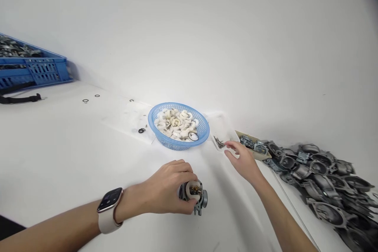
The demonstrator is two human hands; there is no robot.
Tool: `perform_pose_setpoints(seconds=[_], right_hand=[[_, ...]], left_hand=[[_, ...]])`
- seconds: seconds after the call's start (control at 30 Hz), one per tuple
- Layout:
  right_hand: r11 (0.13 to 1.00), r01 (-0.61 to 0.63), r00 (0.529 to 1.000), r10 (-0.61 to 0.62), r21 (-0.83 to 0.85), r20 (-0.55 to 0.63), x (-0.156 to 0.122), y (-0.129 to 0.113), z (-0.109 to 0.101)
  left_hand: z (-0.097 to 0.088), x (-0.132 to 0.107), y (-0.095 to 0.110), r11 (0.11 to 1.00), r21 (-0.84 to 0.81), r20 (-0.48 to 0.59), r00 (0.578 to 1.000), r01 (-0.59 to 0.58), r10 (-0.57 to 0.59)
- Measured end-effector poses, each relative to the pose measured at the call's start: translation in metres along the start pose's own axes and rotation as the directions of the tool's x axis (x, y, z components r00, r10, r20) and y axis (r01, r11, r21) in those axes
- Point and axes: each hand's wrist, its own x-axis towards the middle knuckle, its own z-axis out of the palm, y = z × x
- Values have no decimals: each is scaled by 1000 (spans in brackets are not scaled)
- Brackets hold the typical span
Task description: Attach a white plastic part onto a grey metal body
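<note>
Your left hand wrapped tight around small grey metal carburetor body, on white desk before round blue plastic basket. Your right hand loosely open, empty, fingertips at small metal pins right of basket.

Your left hand grips a small grey metal carburettor body, upright on the white worktop; thin dark pins lie heaped in a small white tray at your right hand's fingertips.

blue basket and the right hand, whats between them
In the head view, a small white tray of thin metal pins lies between the blue basket and the right hand, whose fingertips reach its near edge. Otherwise only bare white table.
</note>
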Motion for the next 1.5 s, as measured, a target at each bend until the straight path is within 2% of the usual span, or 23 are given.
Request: perform_pose_setpoints(seconds=[0.2, 0.43, 0.63, 0.8, 0.97, 1.1, 1.2, 1.37, 1.5], right_hand=[[942, -13, 975, 86, -335, 203, 58, 20, 0], [855, 71, 920, 144, -514, 365, 80, 18, 15], [811, 92, 911, 165, -578, 377, 85, 19, 20], [794, 72, 917, 185, -604, 353, 86, 18, 14], [807, 87, 937, 132, -584, 322, 84, 20, 5], [849, 134, 948, 41, -511, 317, 77, 17, -1], [892, 166, 955, -40, -421, 294, 60, 9, -6], [944, 241, 943, -173, -226, 284, 8, -16, -13], [973, 215, 955, -192, -85, 225, -35, -44, -15]], left_hand=[[0, 0, 2, 998, -51, 0, 1000, 22, -22], [4, 0, -1, 1000, 5, -17, 999, -29, 29], [6, -1, -2, 998, 36, -5, 999, -43, 43], [5, -1, -1, 998, 44, 8, 999, -42, 42], [6, -1, -1, 998, 50, 4, 999, -49, 49], [6, -1, -3, 997, 58, 1, 999, -48, 48], [5, -1, -2, 997, 63, 10, 999, -51, 50], [3, -1, 0, 997, 55, 10, 998, -59, 59], [3, -2, 0, 998, 38, -3, 998, -59, 59]])
